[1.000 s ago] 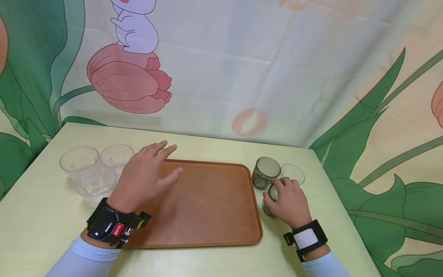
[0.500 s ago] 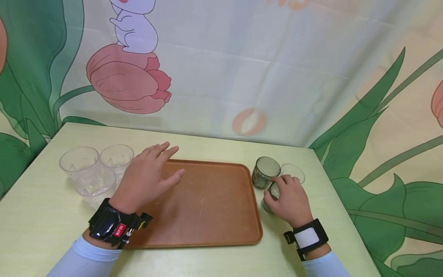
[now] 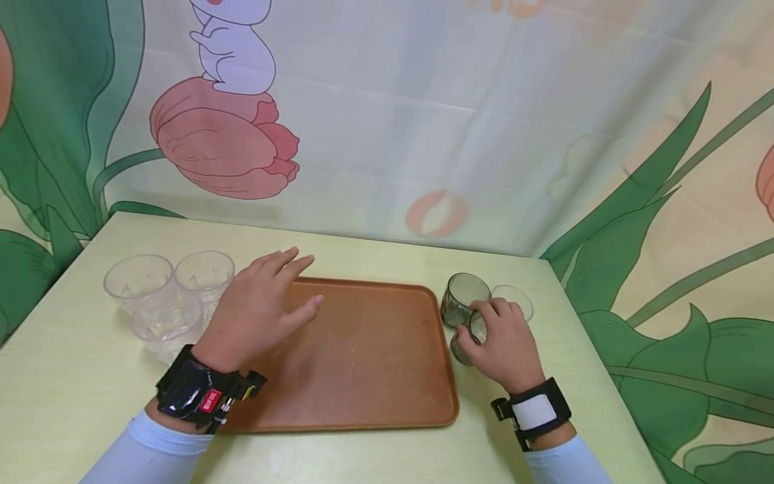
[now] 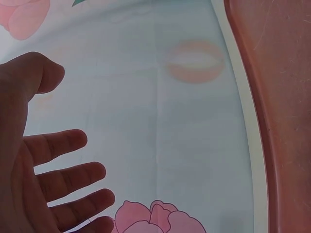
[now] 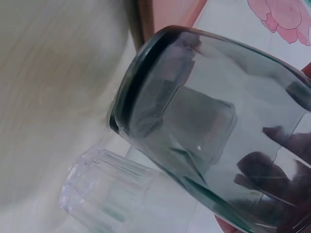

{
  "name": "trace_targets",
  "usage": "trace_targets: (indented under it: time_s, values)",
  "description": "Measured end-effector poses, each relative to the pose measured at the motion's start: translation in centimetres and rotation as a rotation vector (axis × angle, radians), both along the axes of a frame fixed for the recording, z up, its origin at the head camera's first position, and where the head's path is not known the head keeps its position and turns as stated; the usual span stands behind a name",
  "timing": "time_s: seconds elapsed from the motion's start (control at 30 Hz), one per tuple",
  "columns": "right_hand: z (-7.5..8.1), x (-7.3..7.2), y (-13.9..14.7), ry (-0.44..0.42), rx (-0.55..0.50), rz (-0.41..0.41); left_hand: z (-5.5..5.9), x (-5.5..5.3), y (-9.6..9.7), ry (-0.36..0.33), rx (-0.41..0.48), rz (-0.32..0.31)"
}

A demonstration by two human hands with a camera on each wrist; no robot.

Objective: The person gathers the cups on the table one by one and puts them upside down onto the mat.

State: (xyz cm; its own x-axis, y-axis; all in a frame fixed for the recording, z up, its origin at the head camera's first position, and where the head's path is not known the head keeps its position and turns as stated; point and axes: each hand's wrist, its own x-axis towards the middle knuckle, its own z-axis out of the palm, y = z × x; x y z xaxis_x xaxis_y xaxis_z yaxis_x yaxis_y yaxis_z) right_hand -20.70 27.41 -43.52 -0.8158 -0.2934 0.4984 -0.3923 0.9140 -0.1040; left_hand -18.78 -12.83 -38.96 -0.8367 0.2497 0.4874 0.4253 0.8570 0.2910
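My right hand [image 3: 506, 346] grips a smoky grey-green drinking glass [image 3: 461, 353] near its rim, just right of the brown tray [image 3: 369, 356]. In the right wrist view that glass [image 5: 204, 107] fills the middle, its thick base to the left and fingers showing through its wall. A second smoky glass [image 3: 455, 310] stands right behind it, beside a clear glass [image 3: 523, 301] partly hidden by the hand. My left hand [image 3: 250, 312], fingers spread and holding nothing, hovers over the tray's left part; in the left wrist view its fingers [image 4: 73, 177] point away from the tray.
Three clear glasses stand grouped at the left: one at the outer side [image 3: 130, 286], one farther back [image 3: 202, 269] and one nearer [image 3: 160, 333]. The pale table [image 3: 363, 460] ends at the back against a printed curtain [image 3: 375, 134].
My right hand has shifted slightly left with the smoky glass, whose base now sits closer to the tray's edge. The left hand stays almost still.
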Motion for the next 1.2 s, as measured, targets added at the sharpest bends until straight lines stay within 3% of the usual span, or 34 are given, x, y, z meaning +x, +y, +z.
trace_targets:
  time_s: [0.23,1.2]
  values:
    - [-0.1,-0.2,-0.4,0.015,-0.022,0.029,-0.2,-0.1,-0.1,0.032,0.020,-0.015]
    - [0.9,-0.7,-2.9,0.125,-0.075,0.114,-0.3,0.4,0.0,0.022,0.013,-0.035]
